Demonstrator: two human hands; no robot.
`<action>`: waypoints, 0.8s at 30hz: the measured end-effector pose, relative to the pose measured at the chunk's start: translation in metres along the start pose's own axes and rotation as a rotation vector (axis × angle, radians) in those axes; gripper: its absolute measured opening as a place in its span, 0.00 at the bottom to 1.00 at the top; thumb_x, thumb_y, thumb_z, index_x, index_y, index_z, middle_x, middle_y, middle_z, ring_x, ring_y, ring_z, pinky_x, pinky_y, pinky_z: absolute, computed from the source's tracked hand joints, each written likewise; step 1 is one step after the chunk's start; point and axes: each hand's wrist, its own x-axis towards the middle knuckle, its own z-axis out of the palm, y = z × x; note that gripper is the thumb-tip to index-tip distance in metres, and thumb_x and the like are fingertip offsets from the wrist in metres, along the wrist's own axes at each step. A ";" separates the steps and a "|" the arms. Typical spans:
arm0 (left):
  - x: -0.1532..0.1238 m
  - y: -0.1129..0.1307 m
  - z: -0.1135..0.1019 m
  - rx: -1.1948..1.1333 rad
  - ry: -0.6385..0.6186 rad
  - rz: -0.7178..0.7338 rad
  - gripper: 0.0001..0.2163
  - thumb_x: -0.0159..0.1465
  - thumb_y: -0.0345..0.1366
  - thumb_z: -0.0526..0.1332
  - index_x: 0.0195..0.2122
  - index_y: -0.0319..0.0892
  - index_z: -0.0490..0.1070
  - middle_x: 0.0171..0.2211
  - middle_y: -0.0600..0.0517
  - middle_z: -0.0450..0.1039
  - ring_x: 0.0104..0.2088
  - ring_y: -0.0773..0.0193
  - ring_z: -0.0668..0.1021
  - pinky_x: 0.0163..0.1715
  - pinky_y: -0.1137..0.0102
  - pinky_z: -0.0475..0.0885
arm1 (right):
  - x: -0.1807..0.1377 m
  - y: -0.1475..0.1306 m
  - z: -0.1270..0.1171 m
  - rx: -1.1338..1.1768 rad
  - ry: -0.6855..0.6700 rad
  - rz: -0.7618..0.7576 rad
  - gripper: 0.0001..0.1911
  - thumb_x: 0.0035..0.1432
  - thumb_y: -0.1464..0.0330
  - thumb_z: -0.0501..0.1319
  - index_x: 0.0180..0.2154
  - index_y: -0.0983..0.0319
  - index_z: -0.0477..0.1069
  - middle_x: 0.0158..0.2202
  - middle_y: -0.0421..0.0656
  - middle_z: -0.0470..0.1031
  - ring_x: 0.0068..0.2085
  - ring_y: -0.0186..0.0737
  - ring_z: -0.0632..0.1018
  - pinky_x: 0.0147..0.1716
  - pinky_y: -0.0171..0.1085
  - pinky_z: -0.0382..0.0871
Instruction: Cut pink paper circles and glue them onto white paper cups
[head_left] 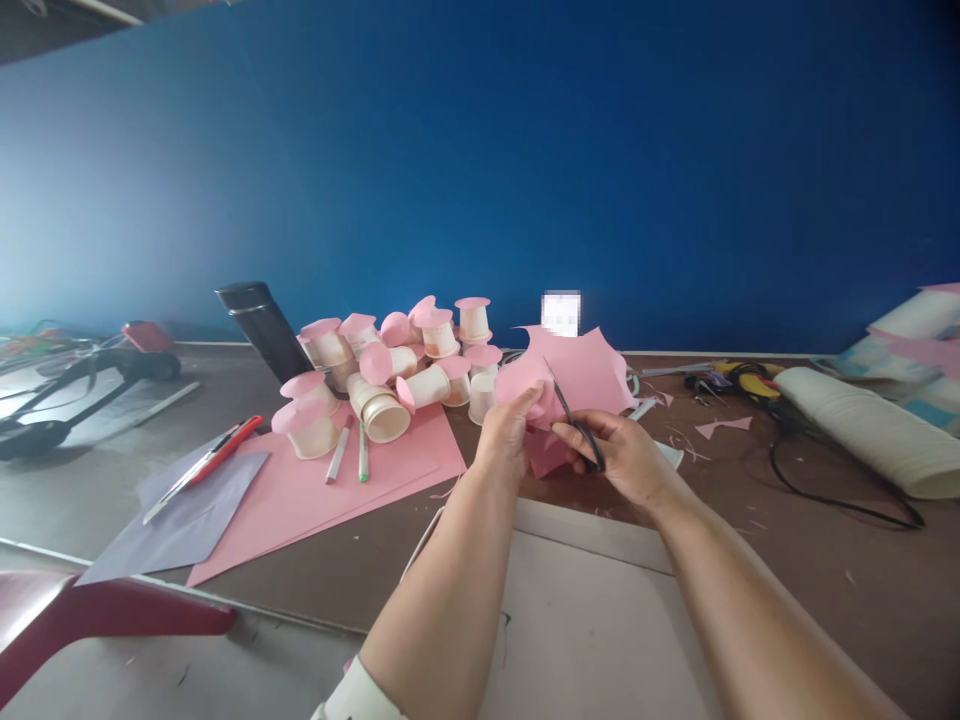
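My left hand [510, 425] is closed on a jagged piece of pink paper [581, 375], held up above the table. My right hand [622, 455] grips black-handled scissors [574, 420], whose blades point up into the paper. Both hands meet at the middle of the view, over a brown table [787, 540]. A heap of white paper cups [390, 370], several capped with pink paper discs, lies just left of my hands.
Pink sheets [315, 490] and a lilac sheet [187, 510] lie at left with a red-handled cutter [214, 460] and two pens [351, 455]. A dark flask [262, 325] stands behind. A stack of cups [862, 430], cables and a glue gun [739, 385] lie right. White board [592, 620] lies below my arms.
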 end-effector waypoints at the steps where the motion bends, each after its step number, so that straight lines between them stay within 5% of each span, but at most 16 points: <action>1: 0.001 0.000 0.000 0.037 0.000 0.027 0.16 0.49 0.41 0.73 0.33 0.35 0.74 0.26 0.47 0.73 0.26 0.60 0.76 0.29 0.63 0.73 | 0.000 0.000 0.000 -0.004 0.001 0.005 0.20 0.52 0.51 0.68 0.36 0.61 0.76 0.20 0.36 0.71 0.22 0.32 0.70 0.27 0.33 0.64; 16: -0.003 0.004 -0.004 0.177 -0.046 0.184 0.11 0.52 0.37 0.72 0.31 0.34 0.77 0.29 0.45 0.75 0.31 0.61 0.77 0.31 0.68 0.74 | -0.002 -0.003 -0.003 0.025 0.016 0.033 0.23 0.49 0.51 0.69 0.40 0.62 0.77 0.22 0.36 0.72 0.23 0.33 0.72 0.28 0.33 0.65; 24: -0.002 0.005 -0.005 0.095 -0.083 0.157 0.11 0.49 0.35 0.74 0.31 0.37 0.76 0.31 0.45 0.76 0.35 0.57 0.79 0.31 0.67 0.75 | -0.003 -0.006 -0.004 0.010 0.012 0.023 0.23 0.49 0.48 0.67 0.32 0.62 0.74 0.22 0.37 0.70 0.23 0.33 0.71 0.27 0.34 0.64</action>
